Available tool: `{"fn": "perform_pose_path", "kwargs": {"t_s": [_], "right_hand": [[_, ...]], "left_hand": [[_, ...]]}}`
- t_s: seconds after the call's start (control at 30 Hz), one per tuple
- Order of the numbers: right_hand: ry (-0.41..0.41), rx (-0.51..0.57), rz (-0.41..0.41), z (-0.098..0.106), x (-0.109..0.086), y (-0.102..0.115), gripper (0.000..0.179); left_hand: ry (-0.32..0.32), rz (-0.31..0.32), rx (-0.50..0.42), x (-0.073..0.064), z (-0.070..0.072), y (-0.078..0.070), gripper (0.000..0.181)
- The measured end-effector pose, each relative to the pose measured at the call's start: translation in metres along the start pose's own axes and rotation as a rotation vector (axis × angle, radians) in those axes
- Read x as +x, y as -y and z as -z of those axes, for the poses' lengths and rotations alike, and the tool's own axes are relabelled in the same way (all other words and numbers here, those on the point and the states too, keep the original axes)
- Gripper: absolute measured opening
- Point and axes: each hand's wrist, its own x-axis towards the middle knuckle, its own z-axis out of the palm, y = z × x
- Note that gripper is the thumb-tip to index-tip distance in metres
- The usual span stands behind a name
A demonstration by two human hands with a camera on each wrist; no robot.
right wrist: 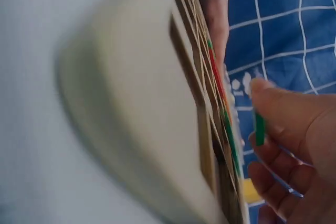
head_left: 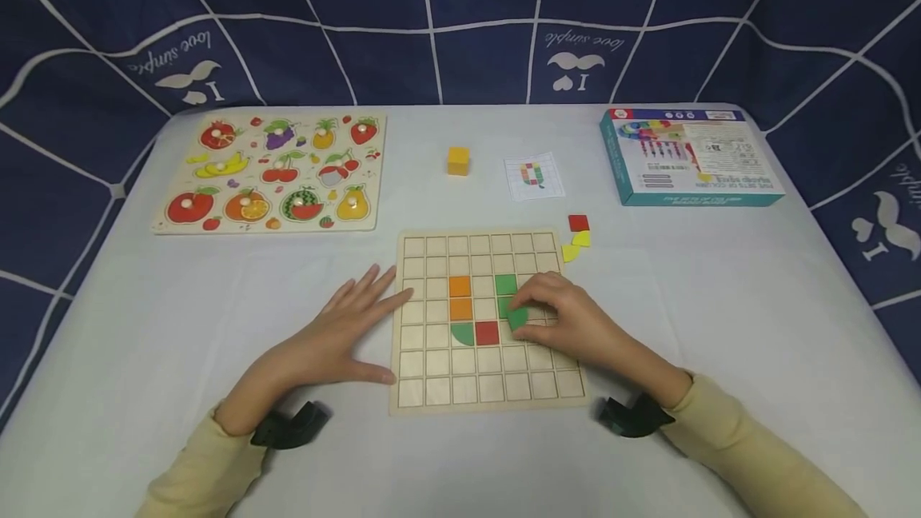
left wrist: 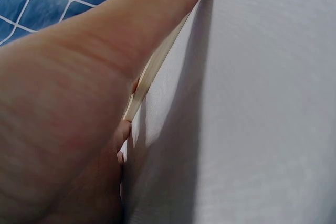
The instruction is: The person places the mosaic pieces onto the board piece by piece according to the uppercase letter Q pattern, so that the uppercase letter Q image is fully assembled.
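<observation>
So the right hand (head_left: 564,314) has a curved green piece (head_left: 517,319) pinched between thumb and fingers, held over the gridded wooden board (head_left: 464,390) on the tabletop (head_left: 460,466), right by two green squares (head_left: 506,284). Left hand (head_left: 334,342) isn't gripping anything, fingers just spread along the board's left edge. Two orange squares (head_left: 460,287), a red square (head_left: 487,333) and a green quarter-round (head_left: 464,334) already sit in cells.
</observation>
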Motion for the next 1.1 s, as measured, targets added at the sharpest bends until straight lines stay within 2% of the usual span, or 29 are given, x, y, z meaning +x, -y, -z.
{"fn": "perform_pose_path", "kwargs": {"t_s": [0.43, 1.1], "right_hand": [[0.048, -0.051, -0.007, -0.012, -0.001, 0.0, 0.028], [0.039, -0.058, -0.015, -0.017, -0.001, 0.002, 0.026]], "left_hand": [[0.011, 0.002, 0.005, 0.002, 0.003, -0.002, 0.109], [0.009, 0.005, -0.006, 0.001, 0.001, 0.0, 0.109]]}}
